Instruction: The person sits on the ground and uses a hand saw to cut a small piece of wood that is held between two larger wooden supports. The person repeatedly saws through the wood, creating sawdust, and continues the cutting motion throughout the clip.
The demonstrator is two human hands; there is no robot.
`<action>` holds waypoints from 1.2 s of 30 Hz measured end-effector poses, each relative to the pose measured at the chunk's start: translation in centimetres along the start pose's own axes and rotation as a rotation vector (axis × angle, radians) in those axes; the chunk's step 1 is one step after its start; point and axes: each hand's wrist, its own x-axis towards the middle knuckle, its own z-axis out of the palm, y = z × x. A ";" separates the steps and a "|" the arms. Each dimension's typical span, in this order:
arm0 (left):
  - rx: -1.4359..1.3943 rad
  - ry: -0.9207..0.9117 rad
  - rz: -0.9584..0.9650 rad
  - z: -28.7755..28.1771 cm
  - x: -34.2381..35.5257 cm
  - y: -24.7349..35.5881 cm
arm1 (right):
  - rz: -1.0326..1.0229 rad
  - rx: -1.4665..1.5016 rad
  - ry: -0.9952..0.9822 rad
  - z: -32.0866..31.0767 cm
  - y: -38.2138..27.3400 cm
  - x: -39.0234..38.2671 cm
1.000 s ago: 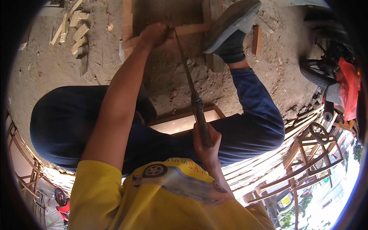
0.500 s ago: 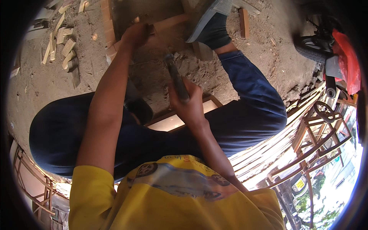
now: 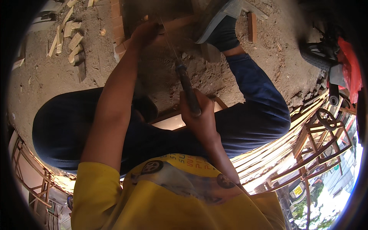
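My right hand (image 3: 199, 111) is closed round the straight dark handle of a hand saw (image 3: 188, 89), close in front of my lap. Its thin blade runs forward past my left hand (image 3: 145, 35), the far end lost in shadow. With my left arm stretched out, that hand grips a wooden strip (image 3: 179, 23) beside the blade; its fingers are dark and partly hidden. The strip lies crosswise between a row of reddish-brown wooden pieces (image 3: 118, 28) and my shod foot (image 3: 214, 23).
Several wood offcuts (image 3: 76, 40) lie on the dirt ground at the far left. A short wooden block (image 3: 252, 27) is beyond my foot. At right are a wheel (image 3: 316, 53), a red plastic bag (image 3: 349, 63) and long wooden strips (image 3: 264, 161). A framed panel (image 3: 170, 122) sits beneath my legs.
My right hand has drawn the saw back toward my body, and more of the thin blade shows. My left hand keeps its place at the strip. The whole view has shifted slightly.
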 end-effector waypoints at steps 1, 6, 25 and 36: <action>0.039 0.033 0.017 1.0 0.7 -1.0 | -0.003 -0.027 0.011 -1.0 -0.1 -1.7; 0.018 0.055 -0.016 -1.5 0.8 1.5 | 0.098 -0.009 -0.040 -2.0 -1.3 -2.8; 0.114 0.373 0.076 1.6 0.4 0.4 | -0.010 -0.141 -0.007 -2.3 0.7 -2.2; -0.064 0.107 -0.032 -1.1 0.0 1.7 | 0.092 -0.156 -0.035 -3.5 1.8 -6.5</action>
